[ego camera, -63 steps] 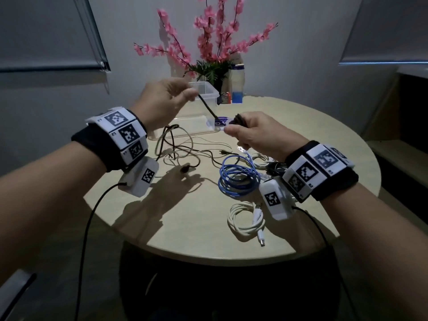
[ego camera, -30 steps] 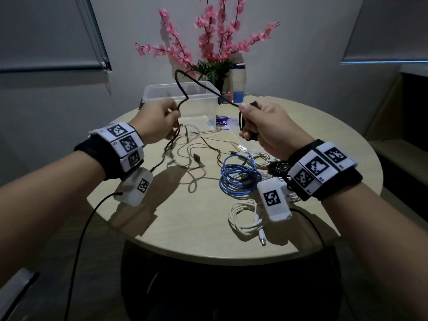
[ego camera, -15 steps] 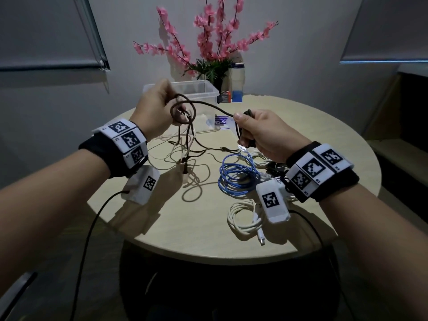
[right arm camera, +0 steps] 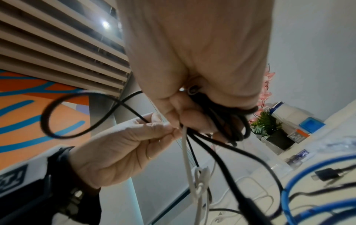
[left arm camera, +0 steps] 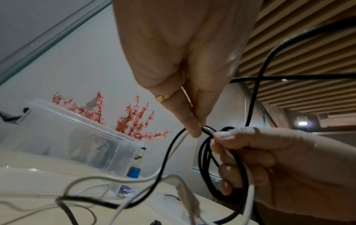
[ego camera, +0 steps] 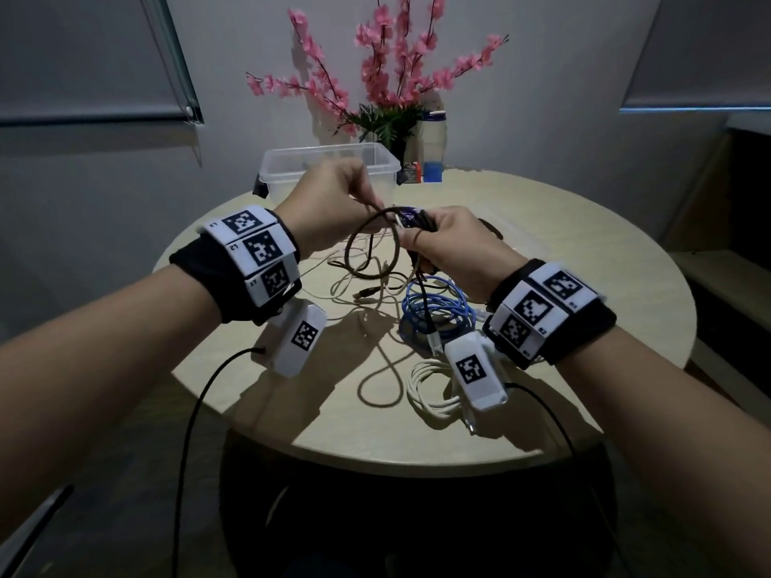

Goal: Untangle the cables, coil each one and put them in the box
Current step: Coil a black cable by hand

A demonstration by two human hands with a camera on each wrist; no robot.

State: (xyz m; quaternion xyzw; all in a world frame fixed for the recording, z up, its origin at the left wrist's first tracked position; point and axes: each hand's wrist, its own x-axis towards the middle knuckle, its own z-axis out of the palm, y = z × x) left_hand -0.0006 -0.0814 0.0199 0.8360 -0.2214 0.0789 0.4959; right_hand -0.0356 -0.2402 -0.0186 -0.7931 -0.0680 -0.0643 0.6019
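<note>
Both hands are raised over the round table. My right hand grips several loops of a black cable, seen bunched in its fingers in the right wrist view. My left hand pinches a strand of that black cable right beside the right hand's fingers. A thin white cable hangs tangled through the black one. The clear plastic box stands open behind the hands. Coiled blue and white cables lie on the table.
Loose thin cables and a black plug are strewn on the table under the hands. A pot of pink flowers and a bottle stand at the back edge. Black wires hang from both wrist cameras.
My left hand has swung in from the left with a fresh loop of black cable and now meets the right hand. The right hand holds more loops.
</note>
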